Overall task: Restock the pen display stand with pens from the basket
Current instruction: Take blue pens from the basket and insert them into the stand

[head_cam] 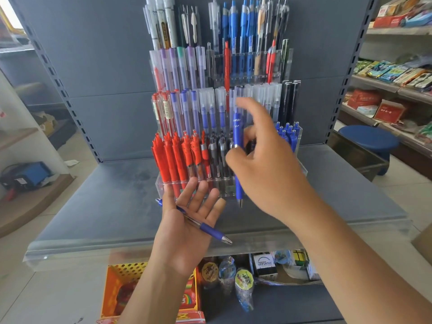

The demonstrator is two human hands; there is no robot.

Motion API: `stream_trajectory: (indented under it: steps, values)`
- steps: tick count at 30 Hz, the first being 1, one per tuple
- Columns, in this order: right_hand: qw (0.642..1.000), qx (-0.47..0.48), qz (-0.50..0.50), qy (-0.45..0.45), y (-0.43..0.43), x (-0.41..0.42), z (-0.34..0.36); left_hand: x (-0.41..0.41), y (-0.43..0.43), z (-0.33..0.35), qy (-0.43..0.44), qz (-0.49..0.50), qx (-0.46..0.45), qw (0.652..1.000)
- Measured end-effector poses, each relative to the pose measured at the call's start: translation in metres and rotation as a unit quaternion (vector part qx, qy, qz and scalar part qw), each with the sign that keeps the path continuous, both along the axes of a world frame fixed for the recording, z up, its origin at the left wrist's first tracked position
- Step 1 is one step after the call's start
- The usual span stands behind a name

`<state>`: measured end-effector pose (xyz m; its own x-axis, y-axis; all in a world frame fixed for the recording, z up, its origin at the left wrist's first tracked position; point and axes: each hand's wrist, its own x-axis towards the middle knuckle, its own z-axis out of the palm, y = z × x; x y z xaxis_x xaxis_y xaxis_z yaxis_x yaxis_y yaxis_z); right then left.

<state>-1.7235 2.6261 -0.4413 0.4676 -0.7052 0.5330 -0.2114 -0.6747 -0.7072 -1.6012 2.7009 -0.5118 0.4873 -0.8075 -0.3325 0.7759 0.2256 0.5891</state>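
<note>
Right hand's (pixel 268 174) grip pinches a blue pen (pixel 238 127), loosely perhaps; spare pen (pixel 211 230) could roll off the flat left hand (pixel 182 239)

- This is looking like a small shop selling stationery and packaged goods.
- Pens (pixel 173 160) are standing sorted by colour in a tiered, clear pen display stand (pixel 289 59).
- The stand is sitting on a grey retail shelf (pixel 105 202) with slotted uprights (pixel 61 87) and a clear strip (pixel 93 250) along its front edge.
- Packets (pixel 397 73) are lying in rows on side shelves (pixel 374 81) at the right.
- Wrapped items (pixel 244 284) and a box (pixel 265 265) are filling the shelf below.
</note>
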Motion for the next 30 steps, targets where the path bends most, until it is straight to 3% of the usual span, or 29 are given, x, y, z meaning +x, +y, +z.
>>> stream_trajectory:
  steps: [7,11,20,30]
  values:
    - [0.983,0.015,-0.054,-0.177,-0.011,-0.016,0.012,0.0,0.002,0.0,0.0,-0.007,-0.006,1.0]
    - [0.973,0.002,-0.092,-0.212,-0.021,-0.026,0.014,0.0,0.002,-0.001,0.002,-0.011,-0.011,1.0]
    - [0.954,-0.027,-0.219,-0.203,-0.044,-0.05,0.015,0.002,0.002,-0.004,0.0,-0.012,-0.018,1.0]
    - [0.924,-0.014,-0.364,-0.115,-0.059,-0.057,-0.002,0.002,0.001,-0.004,0.005,-0.012,-0.02,1.0]
